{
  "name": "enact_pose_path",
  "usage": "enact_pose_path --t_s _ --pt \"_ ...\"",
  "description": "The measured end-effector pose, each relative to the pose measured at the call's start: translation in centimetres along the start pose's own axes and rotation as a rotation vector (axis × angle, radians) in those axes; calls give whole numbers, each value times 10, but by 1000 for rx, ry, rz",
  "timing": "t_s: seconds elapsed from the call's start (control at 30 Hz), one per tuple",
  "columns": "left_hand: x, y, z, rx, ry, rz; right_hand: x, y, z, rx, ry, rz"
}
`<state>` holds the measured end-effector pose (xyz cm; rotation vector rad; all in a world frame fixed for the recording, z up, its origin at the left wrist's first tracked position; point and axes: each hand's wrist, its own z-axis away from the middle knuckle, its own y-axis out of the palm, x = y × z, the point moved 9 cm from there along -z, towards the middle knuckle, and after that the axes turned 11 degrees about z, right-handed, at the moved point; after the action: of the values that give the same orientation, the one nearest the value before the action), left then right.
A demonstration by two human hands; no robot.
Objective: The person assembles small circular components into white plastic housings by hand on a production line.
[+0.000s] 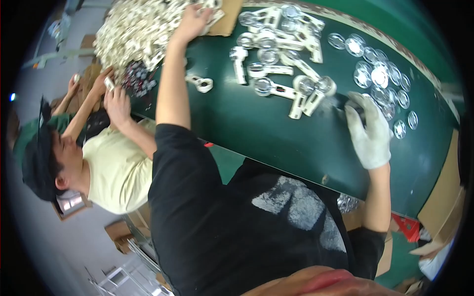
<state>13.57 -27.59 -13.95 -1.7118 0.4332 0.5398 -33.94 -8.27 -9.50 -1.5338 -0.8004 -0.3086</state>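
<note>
My bare left hand reaches to the far edge of a large heap of white plastic handle-shaped pieces. Its fingers look spread, with the tips at a white piece beside the cardboard. On the right, my right hand, in a white glove, is low over the green table with thumb and fingers curved apart. It is nearest a group of clear round lenses. Between my hands lie several white handles with clear round lenses at their ends. One handle with a ring-shaped end lies apart near my left forearm.
A cardboard sheet lies beside the heap. Small dark and red parts are piled at the left table edge. A co-worker in a pale yellow shirt handles a white piece there. Cardboard stands at the right end.
</note>
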Motion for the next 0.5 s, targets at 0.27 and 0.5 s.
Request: enact_pose_path --t_s 0.27,0.5 --pt "-36 -54 8 -363 138 -184 1 -8 0 -88 -80 27" --pt "-195 -69 63 -416 410 -40 0 -11 1 -129 -105 44"
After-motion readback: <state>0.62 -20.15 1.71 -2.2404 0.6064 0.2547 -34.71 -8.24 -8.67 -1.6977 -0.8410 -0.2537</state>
